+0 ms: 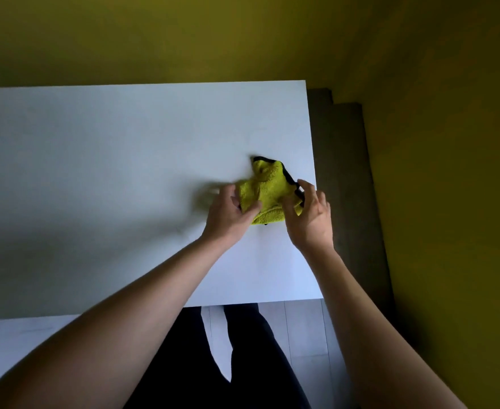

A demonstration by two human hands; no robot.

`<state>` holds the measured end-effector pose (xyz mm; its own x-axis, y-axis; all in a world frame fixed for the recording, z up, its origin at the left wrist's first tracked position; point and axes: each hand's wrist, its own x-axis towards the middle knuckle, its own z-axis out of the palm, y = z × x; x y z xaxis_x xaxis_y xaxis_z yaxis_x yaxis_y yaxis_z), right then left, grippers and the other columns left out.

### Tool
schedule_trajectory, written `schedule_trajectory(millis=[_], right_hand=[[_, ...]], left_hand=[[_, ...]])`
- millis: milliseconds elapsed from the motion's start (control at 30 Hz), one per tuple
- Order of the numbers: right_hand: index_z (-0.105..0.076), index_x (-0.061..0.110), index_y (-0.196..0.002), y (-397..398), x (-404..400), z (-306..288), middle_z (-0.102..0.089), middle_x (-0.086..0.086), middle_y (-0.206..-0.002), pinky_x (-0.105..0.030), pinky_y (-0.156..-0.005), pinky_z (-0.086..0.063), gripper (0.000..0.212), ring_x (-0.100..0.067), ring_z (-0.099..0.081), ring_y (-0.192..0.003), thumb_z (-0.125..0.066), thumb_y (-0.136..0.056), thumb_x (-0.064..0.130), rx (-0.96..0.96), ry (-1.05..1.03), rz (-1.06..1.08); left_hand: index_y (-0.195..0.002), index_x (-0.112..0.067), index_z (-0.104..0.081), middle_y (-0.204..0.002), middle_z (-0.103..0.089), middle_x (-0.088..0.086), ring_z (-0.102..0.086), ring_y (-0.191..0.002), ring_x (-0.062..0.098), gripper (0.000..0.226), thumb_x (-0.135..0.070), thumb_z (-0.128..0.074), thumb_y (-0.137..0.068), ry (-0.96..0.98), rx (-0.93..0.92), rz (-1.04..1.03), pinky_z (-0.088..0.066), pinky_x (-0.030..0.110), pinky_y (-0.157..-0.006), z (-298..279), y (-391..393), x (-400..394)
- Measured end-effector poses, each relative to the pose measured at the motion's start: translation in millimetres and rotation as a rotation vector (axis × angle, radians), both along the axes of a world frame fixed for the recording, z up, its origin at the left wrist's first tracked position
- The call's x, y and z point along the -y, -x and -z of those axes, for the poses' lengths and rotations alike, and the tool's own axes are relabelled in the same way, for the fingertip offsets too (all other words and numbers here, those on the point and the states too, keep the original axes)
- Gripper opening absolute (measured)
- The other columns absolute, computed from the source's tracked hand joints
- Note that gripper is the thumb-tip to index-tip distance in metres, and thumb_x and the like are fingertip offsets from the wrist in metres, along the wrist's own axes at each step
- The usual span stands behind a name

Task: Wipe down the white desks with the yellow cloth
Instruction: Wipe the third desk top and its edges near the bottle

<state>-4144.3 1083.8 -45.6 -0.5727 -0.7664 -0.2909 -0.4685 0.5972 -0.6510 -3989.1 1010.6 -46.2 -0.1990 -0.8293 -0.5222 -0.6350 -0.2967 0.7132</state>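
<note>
A yellow cloth with a black edge lies bunched on the white desk, close to the desk's right edge. My left hand grips the cloth's left side, thumb pressed into the fabric. My right hand is at the cloth's right side with fingers spread, its fingertips touching the black hem. The cloth's lower part is partly hidden behind both hands. Motion blur shows left of my left hand.
The desk's right edge runs just beside the cloth, with a dark floor strip and a yellow wall beyond. The near edge is by my dark trousers. A yellow wall stands behind the desk.
</note>
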Motion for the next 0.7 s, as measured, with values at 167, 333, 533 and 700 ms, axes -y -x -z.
schedule_trajectory(millis=[167, 333, 533, 700], right_hand=[[-0.059, 0.024, -0.113, -0.2, 8.8, -10.7, -0.061, 0.006, -0.086, -0.027, -0.061, -0.045, 0.032, -0.022, -0.063, -0.085, -0.072, -0.087, 0.036, 0.272, -0.067, 0.144], [-0.056, 0.019, -0.097, -15.9, 9.8, -25.7, -0.063, -0.001, -0.066, -0.017, -0.041, -0.037, 0.018, -0.015, -0.059, -0.055, -0.068, -0.091, 0.031, 0.331, -0.009, 0.083], [-0.054, 0.025, -0.102, -58.0, 10.5, -32.5, -0.058, -0.002, -0.089, -0.04, -0.078, -0.042, 0.024, -0.028, -0.053, -0.083, -0.065, -0.082, 0.032, -0.083, -0.096, -0.193], [-0.056, 0.024, -0.134, -108.6, -11.6, -7.8, -0.057, -0.006, -0.131, -0.042, -0.096, -0.043, 0.065, -0.031, -0.055, -0.114, -0.074, -0.071, 0.023, -0.416, -0.025, -0.573]], left_hand=[[-0.097, -0.014, -0.072, -0.097, -0.077, 0.005, -0.074, -0.097, 0.027, 0.033, -0.043, -0.079, -0.082, -0.114, 0.023, -0.122, -0.059, 0.041, -0.085, -4.2, 1.9, 13.0], [-0.109, -0.014, -0.047, -0.102, -0.06, 0.009, -0.058, -0.093, 0.027, 0.016, -0.025, -0.058, -0.106, -0.015, 0.013, -0.19, -0.049, 0.041, -0.08, -22.8, -31.0, 8.2], [-0.128, -0.006, -0.049, -0.115, -0.062, 0.008, -0.057, -0.099, 0.027, 0.025, -0.019, -0.054, -0.107, 0.142, 0.125, -0.083, -0.035, 0.026, -0.078, -31.1, -76.8, 17.0], [-0.134, -0.005, -0.052, -0.126, -0.061, 0.018, -0.06, -0.115, 0.041, 0.036, -0.003, -0.058, -0.099, 0.278, 0.261, 0.035, -0.045, 0.04, -0.092, -12.8, -116.1, 4.2]])
